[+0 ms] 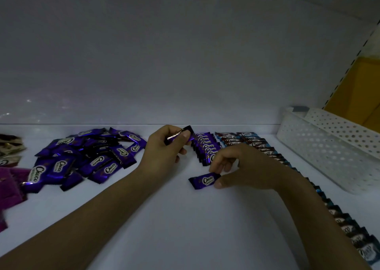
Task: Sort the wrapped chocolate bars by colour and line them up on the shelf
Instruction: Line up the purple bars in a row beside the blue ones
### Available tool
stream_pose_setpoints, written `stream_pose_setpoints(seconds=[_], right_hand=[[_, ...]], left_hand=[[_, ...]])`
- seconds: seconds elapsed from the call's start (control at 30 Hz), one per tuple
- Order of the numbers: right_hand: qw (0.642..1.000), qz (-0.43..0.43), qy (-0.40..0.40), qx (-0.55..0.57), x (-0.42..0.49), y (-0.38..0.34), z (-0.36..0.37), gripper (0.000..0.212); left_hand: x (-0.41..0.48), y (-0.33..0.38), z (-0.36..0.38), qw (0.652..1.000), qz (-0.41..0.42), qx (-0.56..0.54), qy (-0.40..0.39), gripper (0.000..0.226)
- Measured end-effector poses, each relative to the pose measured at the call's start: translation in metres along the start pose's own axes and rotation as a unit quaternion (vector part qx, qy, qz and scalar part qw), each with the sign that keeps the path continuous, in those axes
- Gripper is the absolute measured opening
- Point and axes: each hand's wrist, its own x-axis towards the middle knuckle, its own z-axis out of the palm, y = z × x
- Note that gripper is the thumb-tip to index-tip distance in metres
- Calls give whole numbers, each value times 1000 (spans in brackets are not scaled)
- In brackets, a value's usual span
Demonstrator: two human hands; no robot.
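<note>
A loose pile of purple wrapped chocolate bars (86,158) lies on the white shelf (164,218) at the left. My left hand (164,148) holds one purple bar (181,135) up by thumb and fingers, just left of a short standing row of purple bars (205,146). My right hand (238,167) hovers in front of that row, its thumb and fingertips touching a single purple bar (204,180) lying flat on the shelf. A long row of blue-and-brown bars (255,144) runs from the back toward the front right, partly hidden by my right forearm.
A white perforated plastic basket (320,146) stands at the right of the shelf. Magenta wrapped bars (10,187) and gold-brown ones (10,148) lie at the far left edge. The shelf's back wall (185,64) rises behind everything.
</note>
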Motion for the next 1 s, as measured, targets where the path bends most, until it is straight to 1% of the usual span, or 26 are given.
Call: stream_pose_setpoints(seconds=[0.07, 0.23, 0.3, 0.4, 0.43, 0.5, 0.57, 0.63, 0.73, 0.87, 1.0], right_hand=[[1000, 0, -14, -10, 1, 0, 2, 28], [999, -21, -5, -24, 0, -3, 3, 11], [1000, -22, 0, -17, 0, -3, 3, 11], [1000, -15, -6, -19, 2, -4, 6, 21], [999, -17, -11, -29, 3, -3, 7, 21], [999, -23, -9, -47, 4, -2, 6, 12], [999, -18, 9, -50, 3, 0, 3, 9], [998, 5, 25, -59, 1, 4, 0, 12], [995, 37, 64, -66, 1, 11, 0, 9], [986, 54, 123, -97, 4, 14, 0, 15], [974, 66, 155, -149, 7, 19, 3, 6]], left_hand=[[0, 0, 0, 1000, -3, 1, -1, 11], [1, -1, -1, 1000, -6, 8, -7, 11], [1, -2, -1, 1000, -7, 8, -7, 13], [1, -2, -1, 1000, -8, 6, -5, 13], [1, -2, -1, 1000, -9, 5, -5, 13], [1, -2, -1, 1000, -10, 2, -6, 12], [1, -2, -1, 1000, -10, -1, -8, 13], [2, -2, -2, 1000, -8, -3, -9, 13], [2, -3, -2, 1000, -8, -5, -12, 13], [2, -3, -2, 1000, -9, -8, -13, 13], [2, -2, -1, 1000, -18, -5, -7, 18]])
